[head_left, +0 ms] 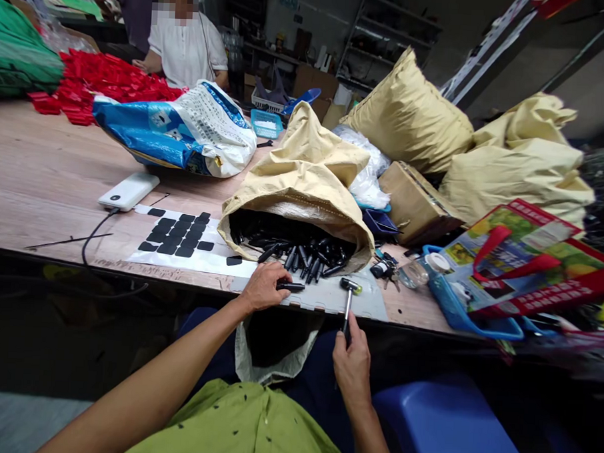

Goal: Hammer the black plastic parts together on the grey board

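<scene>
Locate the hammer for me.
In the head view, the hammer is right of centre, held in the right hand, its striking end over the grey sheet in front of the beige sack.

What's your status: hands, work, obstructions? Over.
Left hand holding black piece. Right hand holding hammer. Open sack just beyond, more black pieces at its mouth.

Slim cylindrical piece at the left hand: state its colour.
The slim piece is black, clearest in head view.
</scene>
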Demonstrator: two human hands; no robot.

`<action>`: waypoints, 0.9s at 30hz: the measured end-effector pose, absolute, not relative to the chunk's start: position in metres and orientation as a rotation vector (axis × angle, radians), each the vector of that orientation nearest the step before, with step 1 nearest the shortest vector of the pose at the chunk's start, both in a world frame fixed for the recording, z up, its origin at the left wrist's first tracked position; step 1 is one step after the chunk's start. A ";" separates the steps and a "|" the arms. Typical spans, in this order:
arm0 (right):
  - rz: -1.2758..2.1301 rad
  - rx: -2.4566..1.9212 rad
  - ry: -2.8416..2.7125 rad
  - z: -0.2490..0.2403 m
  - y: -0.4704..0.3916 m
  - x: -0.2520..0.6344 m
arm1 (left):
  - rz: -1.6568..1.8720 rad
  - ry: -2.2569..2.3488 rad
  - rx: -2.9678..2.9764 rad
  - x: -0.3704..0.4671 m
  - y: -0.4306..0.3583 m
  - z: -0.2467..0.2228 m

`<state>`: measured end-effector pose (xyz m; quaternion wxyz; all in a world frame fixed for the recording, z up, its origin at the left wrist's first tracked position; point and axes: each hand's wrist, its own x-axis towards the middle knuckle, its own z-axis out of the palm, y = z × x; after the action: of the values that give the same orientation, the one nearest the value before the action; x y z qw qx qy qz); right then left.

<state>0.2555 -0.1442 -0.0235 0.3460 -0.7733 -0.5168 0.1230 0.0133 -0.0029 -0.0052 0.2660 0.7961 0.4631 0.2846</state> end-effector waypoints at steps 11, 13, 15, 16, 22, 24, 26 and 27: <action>0.250 -1.990 -1.416 -0.023 -0.146 0.252 | 0.745 1.261 2.159 0.014 -0.003 -0.004; 0.240 -2.000 -1.424 -0.021 -0.146 0.250 | 0.760 1.260 2.204 0.014 -0.012 0.000; 0.243 -2.019 -1.427 -0.020 -0.147 0.249 | 0.780 1.227 2.280 0.014 -0.029 0.003; 0.244 -2.028 -1.429 -0.020 -0.147 0.249 | 0.778 1.184 2.327 0.015 -0.040 0.002; 0.226 -2.073 -1.443 -0.018 -0.149 0.248 | 0.466 0.842 2.462 0.020 -0.101 -0.033; 0.221 -2.079 -1.439 -0.018 -0.149 0.248 | 0.398 0.874 2.434 0.021 -0.109 -0.046; 0.221 -2.069 -1.439 -0.018 -0.149 0.248 | 0.404 0.873 2.427 0.020 -0.109 -0.049; 0.220 -2.063 -1.437 -0.017 -0.149 0.248 | 0.437 0.858 2.430 0.018 -0.107 -0.046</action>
<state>0.2484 -0.1494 -0.0173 0.3039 -0.7788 -0.5424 0.0829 0.0183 -0.1067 -0.0458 0.2608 0.8974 0.3170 0.1614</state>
